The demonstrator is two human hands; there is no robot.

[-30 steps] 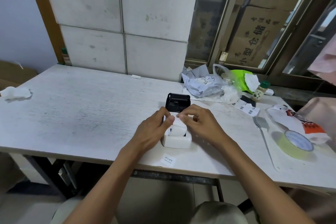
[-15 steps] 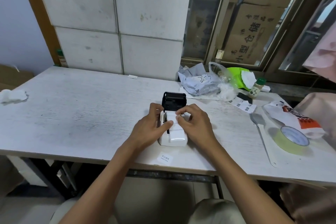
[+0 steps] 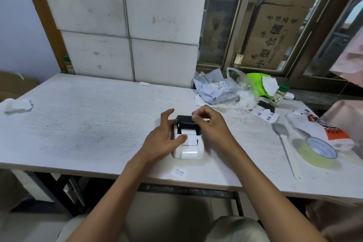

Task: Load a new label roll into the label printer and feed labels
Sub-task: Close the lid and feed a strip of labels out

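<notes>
A small white label printer (image 3: 191, 151) sits near the table's front edge with its black lid (image 3: 185, 122) raised at the back. A white label roll (image 3: 189, 132) lies in the open bay, and its strip runs forward over the body, where a small red light glows. My left hand (image 3: 162, 140) wraps the printer's left side, thumb pressed on the strip. My right hand (image 3: 211, 125) pinches the black lid's right top edge with curled fingers.
A printed label (image 3: 179, 173) lies in front of the printer. To the right are a tape roll (image 3: 319, 152), a white and orange bag (image 3: 322, 125), a label strip (image 3: 263, 114), a spice bottle (image 3: 279, 97) and crumpled bags (image 3: 216, 89). Crumpled tissue (image 3: 16, 105) lies far left.
My right hand left the label roll and moved up onto the black lid. My left thumb shifted onto the label strip. The lid now leans forward over the roll.
</notes>
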